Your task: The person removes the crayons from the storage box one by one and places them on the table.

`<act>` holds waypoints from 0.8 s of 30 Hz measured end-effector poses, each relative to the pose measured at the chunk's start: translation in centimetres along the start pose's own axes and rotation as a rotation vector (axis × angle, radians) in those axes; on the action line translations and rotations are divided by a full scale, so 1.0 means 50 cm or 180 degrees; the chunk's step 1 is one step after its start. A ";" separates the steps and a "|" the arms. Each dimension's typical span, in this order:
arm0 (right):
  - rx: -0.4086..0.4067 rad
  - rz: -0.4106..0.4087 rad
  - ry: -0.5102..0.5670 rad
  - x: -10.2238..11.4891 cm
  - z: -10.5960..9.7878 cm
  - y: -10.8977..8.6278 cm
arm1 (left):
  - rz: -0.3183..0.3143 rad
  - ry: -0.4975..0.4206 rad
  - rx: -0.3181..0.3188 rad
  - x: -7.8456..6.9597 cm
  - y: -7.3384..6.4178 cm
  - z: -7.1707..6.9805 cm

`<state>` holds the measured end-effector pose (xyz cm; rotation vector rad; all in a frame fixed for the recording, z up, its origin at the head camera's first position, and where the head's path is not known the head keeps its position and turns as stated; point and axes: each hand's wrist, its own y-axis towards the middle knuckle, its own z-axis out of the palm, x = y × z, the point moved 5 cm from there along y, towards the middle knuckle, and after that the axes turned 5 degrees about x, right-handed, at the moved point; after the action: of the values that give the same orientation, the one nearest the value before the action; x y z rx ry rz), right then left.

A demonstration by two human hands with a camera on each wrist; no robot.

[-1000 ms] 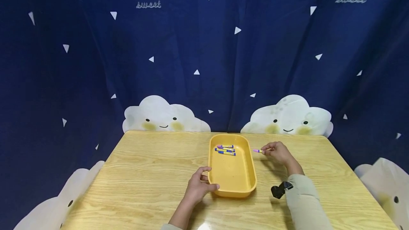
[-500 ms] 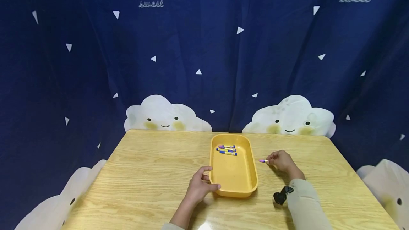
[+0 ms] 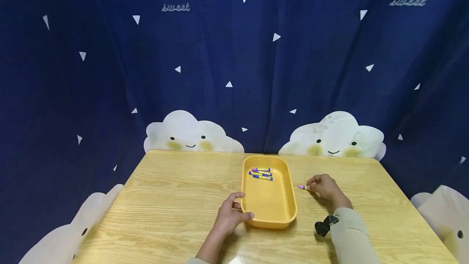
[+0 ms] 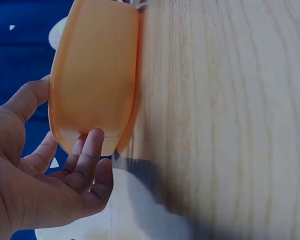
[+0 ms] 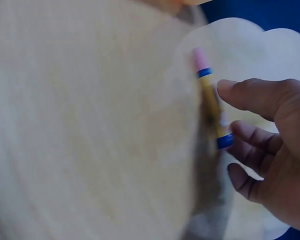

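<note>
In the head view a yellow plastic tray [image 3: 269, 209] stands on the table. My left hand [image 3: 228, 215] holds its near left corner, thumb over the near rim and fingers along the side; the left wrist view shows these fingers against the tray's wall [image 4: 97, 65]. To the right of the tray is a pink crayon [image 5: 202, 60] with a yellow wrapper and blue bands, low at the table. My right hand [image 3: 325, 188] is at its rear end, thumb and fingers spread apart around it, the thumb tip just beside the wrapper. Several crayons [image 3: 261, 173] lie inside the tray's far end.
The wooden table [image 3: 183, 199] reaches out on both sides of the tray. Behind its far edge hangs a dark blue curtain [image 3: 205, 93] with white clouds and triangles. A black camera [image 3: 322, 227] sits at the right wrist.
My right hand has come down and nearer with the pink crayon, away from the tray's far end, and its fingers have loosened. My left hand has stayed on the tray.
</note>
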<state>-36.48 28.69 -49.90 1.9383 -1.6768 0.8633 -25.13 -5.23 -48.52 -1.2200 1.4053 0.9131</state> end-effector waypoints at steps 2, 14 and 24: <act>0.0023 -0.0025 0.0038 0.014 -0.009 -0.003 | -0.0019 0.0011 -0.0016 0.001 0.000 -0.001; 0.0253 -0.0397 0.0342 0.126 -0.032 0.028 | -0.0066 0.0085 -0.0056 0.003 0.000 -0.004; 0.0342 -0.0617 0.0690 0.212 0.003 0.065 | -0.0050 0.0059 -0.0047 0.005 0.002 -0.001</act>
<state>-38.87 20.47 -42.86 1.9587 -1.3201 1.0628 -25.24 -5.31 -48.78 -1.2518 1.4038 0.9049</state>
